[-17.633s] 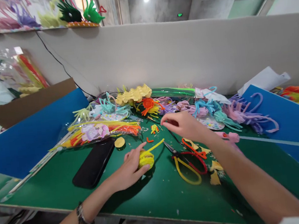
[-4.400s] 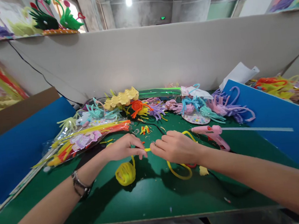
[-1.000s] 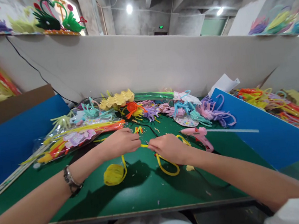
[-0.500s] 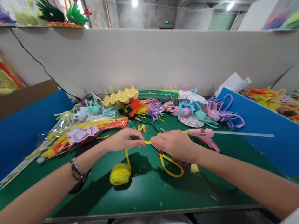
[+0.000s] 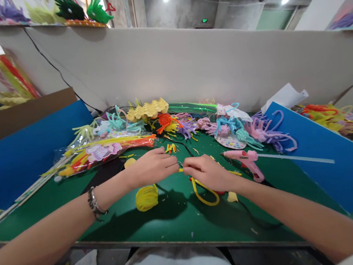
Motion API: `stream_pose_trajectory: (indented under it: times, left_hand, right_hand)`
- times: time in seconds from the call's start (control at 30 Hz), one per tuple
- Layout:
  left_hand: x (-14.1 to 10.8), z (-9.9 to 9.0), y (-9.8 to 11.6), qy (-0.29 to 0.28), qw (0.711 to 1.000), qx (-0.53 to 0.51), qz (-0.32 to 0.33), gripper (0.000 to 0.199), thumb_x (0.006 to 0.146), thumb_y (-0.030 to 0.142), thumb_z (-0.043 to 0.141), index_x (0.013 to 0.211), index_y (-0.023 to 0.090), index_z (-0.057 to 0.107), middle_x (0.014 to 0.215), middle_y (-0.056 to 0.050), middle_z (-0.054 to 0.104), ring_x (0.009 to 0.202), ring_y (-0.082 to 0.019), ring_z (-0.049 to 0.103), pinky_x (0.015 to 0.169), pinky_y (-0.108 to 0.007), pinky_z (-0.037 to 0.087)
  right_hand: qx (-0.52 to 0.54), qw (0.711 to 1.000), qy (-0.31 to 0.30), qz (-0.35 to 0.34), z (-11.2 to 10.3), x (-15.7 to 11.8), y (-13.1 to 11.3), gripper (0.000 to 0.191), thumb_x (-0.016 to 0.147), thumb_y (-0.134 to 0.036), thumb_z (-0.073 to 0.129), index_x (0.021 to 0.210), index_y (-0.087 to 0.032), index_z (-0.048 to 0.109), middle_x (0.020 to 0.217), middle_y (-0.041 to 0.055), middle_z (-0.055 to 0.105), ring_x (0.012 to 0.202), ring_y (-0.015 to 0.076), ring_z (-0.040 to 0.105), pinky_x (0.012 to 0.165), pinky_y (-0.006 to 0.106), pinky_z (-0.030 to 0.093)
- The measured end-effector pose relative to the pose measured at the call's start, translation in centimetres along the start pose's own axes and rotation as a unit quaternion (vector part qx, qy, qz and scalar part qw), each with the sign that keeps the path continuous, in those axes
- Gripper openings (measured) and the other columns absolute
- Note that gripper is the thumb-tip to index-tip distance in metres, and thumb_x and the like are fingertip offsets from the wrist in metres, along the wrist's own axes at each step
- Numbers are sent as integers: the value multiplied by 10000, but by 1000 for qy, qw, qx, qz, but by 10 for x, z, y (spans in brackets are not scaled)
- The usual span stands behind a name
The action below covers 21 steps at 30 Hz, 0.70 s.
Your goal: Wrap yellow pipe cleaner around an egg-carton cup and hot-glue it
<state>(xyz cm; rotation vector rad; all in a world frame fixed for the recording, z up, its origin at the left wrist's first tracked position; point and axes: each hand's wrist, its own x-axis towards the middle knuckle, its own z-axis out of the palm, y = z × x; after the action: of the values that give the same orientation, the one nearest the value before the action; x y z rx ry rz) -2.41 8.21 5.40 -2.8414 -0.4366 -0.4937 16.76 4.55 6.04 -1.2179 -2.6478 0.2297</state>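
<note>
My left hand [image 5: 154, 166] is closed, back upward, with its fingertips pinching a fuzzy yellow pipe cleaner [image 5: 180, 170]. Close beside it, my right hand [image 5: 208, 172] is closed on the same strand, and only a short piece shows between the hands. From beneath my left hand the yellow strand leads down to a wound yellow pipe-cleaner ball [image 5: 147, 198] just above the table. A yellow pipe-cleaner loop [image 5: 211, 203] lies below my right hand, with a bit of red beside it. The fingertips' exact grip is partly hidden.
A pink glue gun [image 5: 246, 161] with a long glue stick lies right of my right hand. Bagged pipe cleaners [image 5: 103, 152] are at the left, and tasselled pieces [image 5: 266, 130] line the back. Blue boards [image 5: 329, 163] and a blue box [image 5: 35, 156] flank the green table [image 5: 173, 226].
My left hand has turned over, back upward, and its fingers have closed in near my right hand. The yellow ball has risen slightly. The view has shifted a little to the left.
</note>
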Motion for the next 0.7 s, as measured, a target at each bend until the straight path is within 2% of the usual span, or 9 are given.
stream_pose_trajectory:
  times: [0.07, 0.17, 0.2, 0.27, 0.33, 0.37, 0.43, 0.57, 0.7]
  left_hand:
    - [-6, -2, 3, 8, 999, 40, -17, 451, 955, 267, 225, 759, 181, 622, 701, -33, 651, 612, -126, 558, 593, -257, 346]
    - [-22, -8, 4, -18, 983, -41, -176, 417, 920, 411, 296, 895, 184, 644, 843, -51, 683, 737, -156, 616, 655, -253, 414]
    - [-29, -10, 5, -37, 964, -90, -247, 440, 905, 440, 292, 943, 180, 645, 899, -59, 685, 778, -170, 627, 683, -260, 439]
    - [-47, -13, 10, -79, 901, -173, -390, 532, 886, 466, 216, 945, 178, 659, 968, -66, 692, 879, -207, 635, 755, -292, 469]
    - [-63, -12, 20, -141, 839, -193, -488, 565, 828, 533, 266, 1010, 167, 656, 1085, -91, 670, 993, -267, 610, 808, -349, 472]
    - [-70, -9, 26, -172, 817, -199, -513, 585, 800, 551, 306, 1082, 153, 628, 1137, -108, 646, 993, -280, 611, 802, -364, 477]
    - [-77, -2, 41, -188, 795, -210, -537, 634, 778, 534, 352, 1224, 118, 527, 1167, -128, 618, 891, -253, 642, 756, -349, 492]
    - [-75, 12, 63, -127, 794, -209, -556, 626, 757, 492, 441, 1255, 115, 487, 1129, -138, 641, 923, -263, 637, 777, -350, 489]
    - [-71, 19, 70, -79, 808, -220, -540, 615, 731, 416, 536, 1265, 126, 438, 1061, -144, 660, 926, -282, 642, 773, -375, 496]
  right_hand:
    - [27, 1000, -6, 2, 0, -2, 0, 243, 910, -192, 381, 755, -163, 566, 607, -28, 585, 528, 76, 486, 509, 179, 295]
    - [38, 999, -17, -8, 0, -8, 1, 225, 907, -226, 397, 791, -169, 582, 684, -2, 624, 603, 107, 531, 567, 208, 327]
    - [35, 999, -18, -10, 0, -10, 3, 225, 907, -231, 395, 803, -169, 584, 722, 16, 637, 639, 123, 547, 587, 222, 334]
    - [26, 1000, -14, -8, 1, -15, 6, 228, 910, -229, 378, 834, -165, 584, 800, 50, 652, 706, 153, 571, 618, 245, 348]
    - [24, 1000, -10, 2, 2, -20, 9, 220, 907, -231, 377, 852, -163, 580, 842, 66, 652, 740, 169, 581, 635, 256, 363]
    - [26, 1000, -8, 7, 3, -21, 10, 215, 904, -233, 382, 852, -164, 578, 847, 68, 649, 743, 173, 582, 638, 259, 368]
    - [31, 999, -5, 12, 4, -22, 11, 205, 897, -237, 390, 849, -168, 576, 841, 65, 645, 732, 173, 581, 636, 262, 377]
    - [39, 999, 22, 9, 1, -21, 9, 201, 894, -236, 389, 856, -174, 577, 846, 62, 649, 735, 166, 586, 643, 261, 391]
    - [-2, 999, 27, 39, -8, -25, 8, 186, 870, -199, 397, 792, -186, 565, 778, 32, 649, 663, 146, 587, 601, 248, 381]
